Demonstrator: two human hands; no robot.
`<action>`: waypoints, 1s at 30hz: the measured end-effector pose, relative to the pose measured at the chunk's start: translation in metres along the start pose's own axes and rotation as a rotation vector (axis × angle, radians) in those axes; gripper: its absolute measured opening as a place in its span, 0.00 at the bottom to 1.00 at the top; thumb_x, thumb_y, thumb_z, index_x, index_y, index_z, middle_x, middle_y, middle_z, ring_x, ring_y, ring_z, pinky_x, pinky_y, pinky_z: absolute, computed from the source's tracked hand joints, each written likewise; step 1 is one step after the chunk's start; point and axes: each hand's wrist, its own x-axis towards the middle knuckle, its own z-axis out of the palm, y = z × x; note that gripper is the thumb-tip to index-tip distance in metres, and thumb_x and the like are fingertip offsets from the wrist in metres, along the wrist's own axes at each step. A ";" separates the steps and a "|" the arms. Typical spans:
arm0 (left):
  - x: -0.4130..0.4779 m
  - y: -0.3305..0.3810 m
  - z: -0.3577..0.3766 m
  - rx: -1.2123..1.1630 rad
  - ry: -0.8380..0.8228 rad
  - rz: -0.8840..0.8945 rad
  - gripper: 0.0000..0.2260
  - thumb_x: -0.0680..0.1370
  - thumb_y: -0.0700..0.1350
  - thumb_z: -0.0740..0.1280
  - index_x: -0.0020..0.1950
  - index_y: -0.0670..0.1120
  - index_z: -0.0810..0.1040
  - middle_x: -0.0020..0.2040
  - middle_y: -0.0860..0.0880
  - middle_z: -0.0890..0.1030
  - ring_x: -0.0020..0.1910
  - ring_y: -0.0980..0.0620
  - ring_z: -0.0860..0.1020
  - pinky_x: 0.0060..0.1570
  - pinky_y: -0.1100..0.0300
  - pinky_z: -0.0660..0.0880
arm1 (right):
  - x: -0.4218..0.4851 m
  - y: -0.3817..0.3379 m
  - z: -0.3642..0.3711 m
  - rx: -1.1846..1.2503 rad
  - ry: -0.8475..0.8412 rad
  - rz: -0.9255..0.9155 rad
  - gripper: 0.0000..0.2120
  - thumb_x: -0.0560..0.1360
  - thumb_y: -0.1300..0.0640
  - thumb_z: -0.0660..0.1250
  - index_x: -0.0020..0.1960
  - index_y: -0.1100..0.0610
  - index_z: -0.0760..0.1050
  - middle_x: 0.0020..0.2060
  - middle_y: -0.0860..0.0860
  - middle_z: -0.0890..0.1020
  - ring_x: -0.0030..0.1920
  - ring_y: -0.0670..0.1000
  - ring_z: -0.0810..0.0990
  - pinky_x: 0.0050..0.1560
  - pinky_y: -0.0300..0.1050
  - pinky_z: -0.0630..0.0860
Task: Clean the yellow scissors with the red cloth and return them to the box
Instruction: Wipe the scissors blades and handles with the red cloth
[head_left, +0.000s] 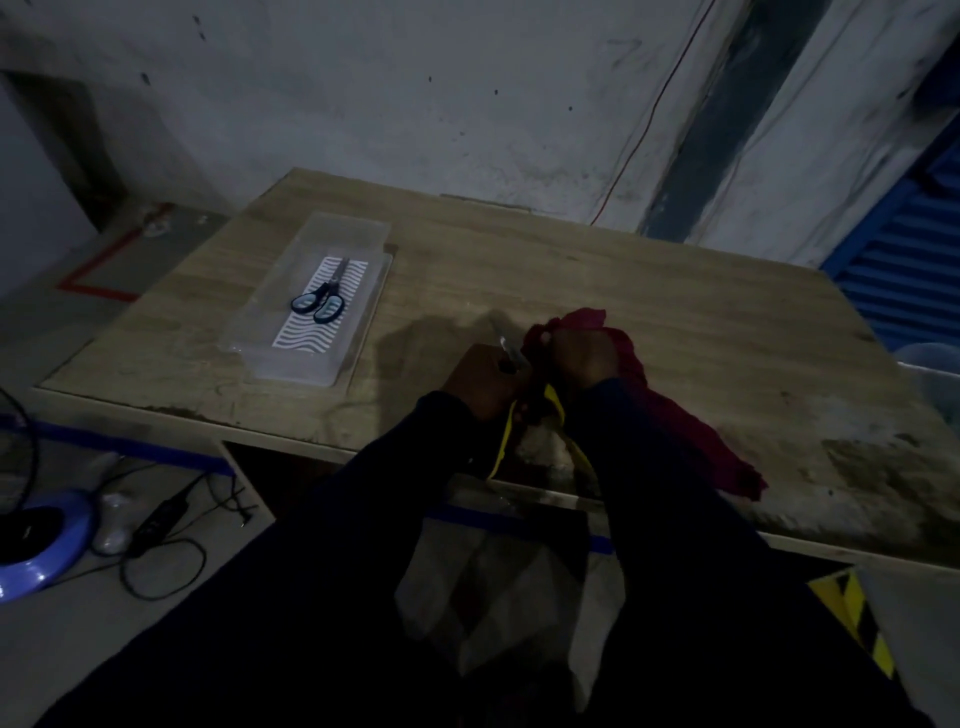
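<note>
My left hand (483, 382) grips the yellow scissors (504, 441) near the pivot, over the table's near edge. The yellow handle loops hang down below my hands, and a bit of blade shows above my left hand. My right hand (582, 356) is closed on the red cloth (670, 405), bunched against the blades. The rest of the cloth trails right onto the table. The clear plastic box (358, 234) lies open at the table's left, apart from my hands.
Blue-handled scissors (319, 304) lie in the box on a wavy patterned sheet. The wooden table (623, 280) stands against a wall. On the floor at left are a blue round base (47, 545) and cables (161, 525). Yellow-black hazard tape (852, 613) is at lower right.
</note>
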 end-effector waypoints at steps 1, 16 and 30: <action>-0.002 0.004 0.000 -0.014 0.006 -0.004 0.17 0.74 0.40 0.72 0.26 0.50 0.76 0.22 0.53 0.76 0.25 0.63 0.74 0.30 0.64 0.69 | 0.005 0.000 0.005 -0.110 0.013 -0.080 0.17 0.80 0.54 0.58 0.63 0.62 0.74 0.59 0.62 0.79 0.58 0.66 0.78 0.59 0.58 0.72; -0.016 0.014 -0.009 -0.210 0.095 -0.043 0.05 0.69 0.36 0.75 0.34 0.42 0.83 0.26 0.51 0.81 0.28 0.55 0.77 0.35 0.59 0.74 | -0.029 0.011 -0.060 0.577 0.093 -0.069 0.07 0.72 0.52 0.69 0.40 0.54 0.81 0.35 0.48 0.81 0.42 0.52 0.79 0.51 0.53 0.78; -0.025 0.052 -0.006 -0.058 0.014 0.245 0.09 0.72 0.37 0.74 0.32 0.41 0.80 0.27 0.53 0.78 0.28 0.64 0.74 0.32 0.66 0.70 | -0.074 0.024 -0.049 0.739 -0.062 -0.341 0.23 0.68 0.35 0.70 0.42 0.56 0.84 0.43 0.57 0.83 0.48 0.59 0.80 0.56 0.57 0.75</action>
